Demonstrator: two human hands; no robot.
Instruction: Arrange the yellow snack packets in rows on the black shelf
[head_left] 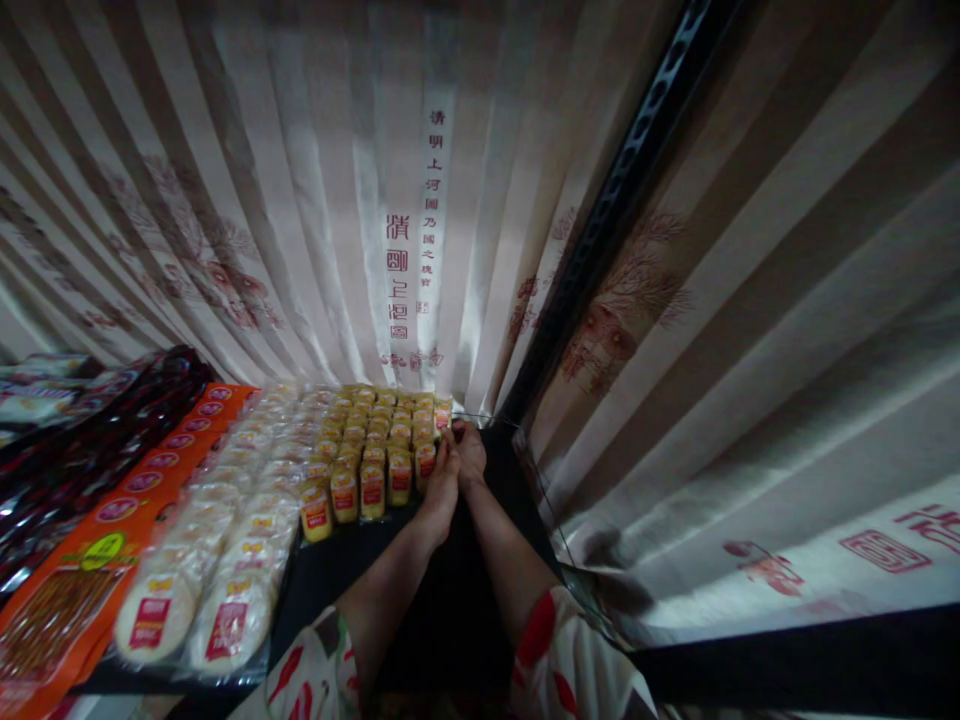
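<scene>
My left hand (442,482) and my right hand (470,452) meet at the back right end of the rows of small yellow snack packets (373,488). Between their fingertips stands a small clear-wrapped snack packet (442,413) with a red and white label. The fingers of both hands are bent and closed about its lower part, which they hide. My left hand is right beside the nearest column of packets. These packets stand upright in close rows, with red labels facing me.
To the left lie stacked round white wrapped flatbreads (232,610), orange snack bags (112,540) and dark shiny packs (97,430). A black surface (472,600) carries them. Behind hangs a pleated printed curtain (337,200), with a black perforated post (615,200) at the corner and a thin wire (551,500) beside it.
</scene>
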